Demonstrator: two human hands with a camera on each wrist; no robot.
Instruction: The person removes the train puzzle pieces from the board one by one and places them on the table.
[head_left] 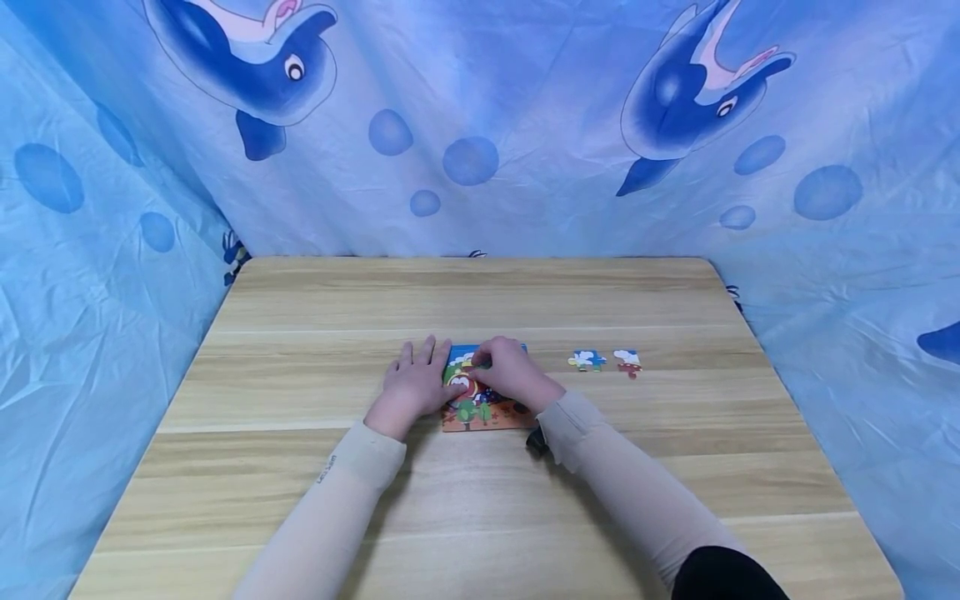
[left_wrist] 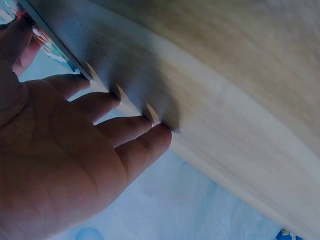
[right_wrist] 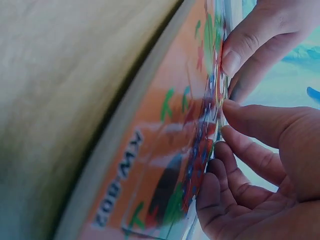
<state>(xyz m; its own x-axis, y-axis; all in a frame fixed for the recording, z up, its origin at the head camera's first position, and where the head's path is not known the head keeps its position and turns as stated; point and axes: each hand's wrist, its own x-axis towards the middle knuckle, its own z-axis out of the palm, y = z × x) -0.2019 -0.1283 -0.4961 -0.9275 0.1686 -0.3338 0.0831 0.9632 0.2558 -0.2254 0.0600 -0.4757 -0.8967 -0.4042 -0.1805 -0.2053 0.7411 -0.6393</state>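
Note:
A colourful cartoon jigsaw puzzle in a flat board (head_left: 491, 419) lies on the table, with a red character, green plants and an orange lower band. My left hand (head_left: 416, 385) rests at its left edge, fingers spread on the wood and thumb on the picture. Over the middle of the puzzle, my right hand (head_left: 513, 372) bends its thumb and index finger together at a puzzle piece, mostly hidden by the fingers. The right wrist view shows these right fingertips (right_wrist: 231, 104) against the puzzle surface, close to the left thumb.
Two loose puzzle pieces lie right of the board: a blue, white and yellow one (head_left: 587, 360) and a white and red one (head_left: 628, 363). A small black object (head_left: 537, 442) shows beneath the right wrist. Blue dolphin-print cloth (head_left: 480, 217) surrounds the wooden table (head_left: 337, 300).

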